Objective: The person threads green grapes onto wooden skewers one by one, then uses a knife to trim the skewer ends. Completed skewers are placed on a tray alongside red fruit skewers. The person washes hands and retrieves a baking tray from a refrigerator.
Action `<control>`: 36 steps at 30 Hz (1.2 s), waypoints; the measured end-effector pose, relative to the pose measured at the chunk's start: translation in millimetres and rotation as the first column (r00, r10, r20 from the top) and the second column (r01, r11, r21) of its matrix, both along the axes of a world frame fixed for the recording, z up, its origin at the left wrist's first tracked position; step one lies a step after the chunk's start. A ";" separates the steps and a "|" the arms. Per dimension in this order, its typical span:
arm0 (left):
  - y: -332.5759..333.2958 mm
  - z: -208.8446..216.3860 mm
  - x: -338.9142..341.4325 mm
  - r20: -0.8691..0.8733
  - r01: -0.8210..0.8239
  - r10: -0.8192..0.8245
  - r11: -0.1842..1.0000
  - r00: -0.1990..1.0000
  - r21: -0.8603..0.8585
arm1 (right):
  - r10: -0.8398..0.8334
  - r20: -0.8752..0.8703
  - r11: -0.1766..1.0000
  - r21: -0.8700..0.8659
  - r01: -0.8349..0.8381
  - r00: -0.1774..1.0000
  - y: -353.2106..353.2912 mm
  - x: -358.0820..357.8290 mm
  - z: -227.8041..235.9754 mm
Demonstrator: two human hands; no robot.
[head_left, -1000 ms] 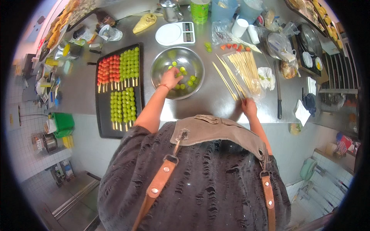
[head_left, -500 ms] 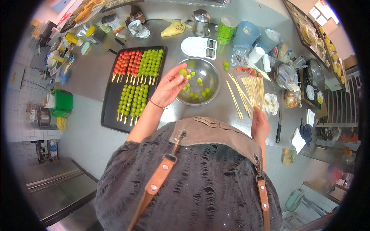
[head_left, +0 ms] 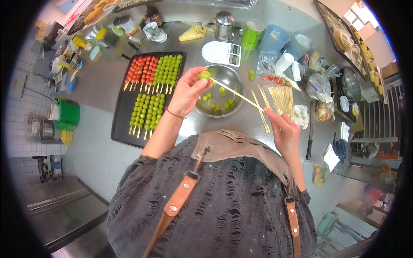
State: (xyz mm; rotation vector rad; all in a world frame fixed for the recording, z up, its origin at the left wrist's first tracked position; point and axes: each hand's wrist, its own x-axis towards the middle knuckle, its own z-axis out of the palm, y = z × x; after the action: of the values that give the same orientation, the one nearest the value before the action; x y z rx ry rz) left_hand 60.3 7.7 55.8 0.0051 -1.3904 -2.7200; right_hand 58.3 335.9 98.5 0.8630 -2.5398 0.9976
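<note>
A steel bowl [head_left: 215, 112] stood on the metal worktop [head_left: 99, 77], with loose green grapes [head_left: 226, 105] lying in its bottom. Over the bowl's left rim, the left hand [head_left: 185, 92] pinched a single green grape [head_left: 204, 75] between thumb and fingers. The right hand [head_left: 284, 133], to the right of the bowl and nearer the body, gripped the lower end of a wooden skewer [head_left: 234, 93] with its thumb and fingertips. The skewer slanted across above the bowl, its far tip up at the grape; whether it had already pierced the skin was hard to tell at this size.

Left of the bowl lay a dark tray [head_left: 122, 120]. Its far row carried sticks of red fruit [head_left: 140, 69] next to sticks of green grapes [head_left: 167, 69], and its near row more grape sticks [head_left: 146, 112].

To the right of the bowl were a few loose skewers [head_left: 261, 112], then a bundle of skewers [head_left: 282, 101], and farther right a long knife [head_left: 309, 146]. A small clump of grapes [head_left: 251, 75] and some red fruit pieces [head_left: 275, 79] sat to the bowl's far right. Just beyond the bowl was a white scale [head_left: 215, 53]; farther beyond it stood a metal pitcher [head_left: 224, 28] and a green patterned cup [head_left: 252, 34], with a filled piping bag [head_left: 193, 33] toward the bowl's far left.
</note>
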 end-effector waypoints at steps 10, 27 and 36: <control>4.5 0.6 3.8 0.050 0.031 -0.026 0.996 0.998 -0.085 | 0.003 0.071 1.000 0.024 -0.005 0.997 -1.0 -1.7 -0.6; 56.0 -12.7 -5.8 0.208 0.206 -0.163 0.957 0.965 -0.206 | 0.165 0.674 0.965 -0.261 0.023 0.720 -29.4 -14.9 -47.8; 12.8 -110.5 -47.3 0.254 0.199 -0.002 0.628 0.967 -0.752 | 0.412 0.704 0.766 -0.611 0.199 0.578 -35.3 -32.5 -119.9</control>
State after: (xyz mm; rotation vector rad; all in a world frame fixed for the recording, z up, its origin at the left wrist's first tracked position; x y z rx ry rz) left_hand 13.0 20.5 -54.7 0.1958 -2.5937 -1.9770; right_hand 25.8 300.6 -21.4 0.3586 -2.3674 2.6323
